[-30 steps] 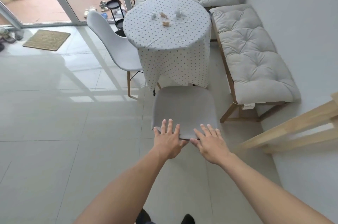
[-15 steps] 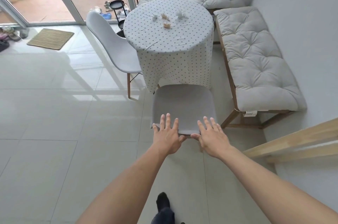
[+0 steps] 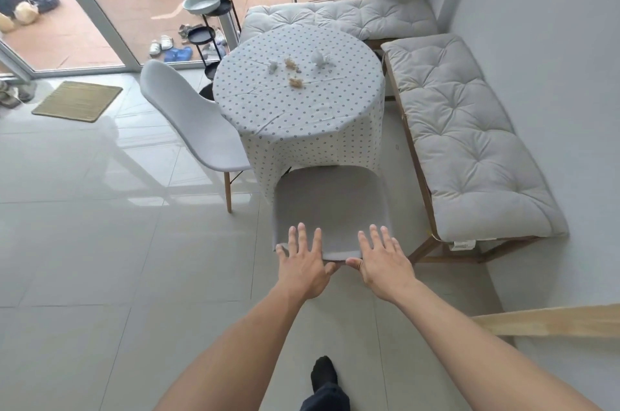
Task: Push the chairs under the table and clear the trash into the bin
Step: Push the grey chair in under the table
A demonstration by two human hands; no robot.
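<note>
A grey chair [image 3: 330,205] stands at the near side of the round table [image 3: 302,115], which wears a dotted cloth; the chair's seat is hidden under the cloth. My left hand [image 3: 303,263] and my right hand [image 3: 382,263] lie flat on the top of its backrest, fingers spread, thumbs at the rim. A second grey chair [image 3: 191,122] stands at the table's left, its seat partly outside the cloth. On the tabletop lie a crumpled white tissue [image 3: 320,58], a smaller white scrap [image 3: 273,67] and brown crumbs [image 3: 296,82]. No bin is in view.
A cushioned bench [image 3: 469,142] runs along the right wall, close to the near chair, and another bench [image 3: 339,16] sits behind the table. A black tiered stand [image 3: 208,34] is by the glass door, a mat [image 3: 78,101] at left, a wooden rail [image 3: 550,320] at right.
The near chair has slid toward the table under both hands, with its seat going beneath the cloth. I have stepped forward, one foot now showing below.
</note>
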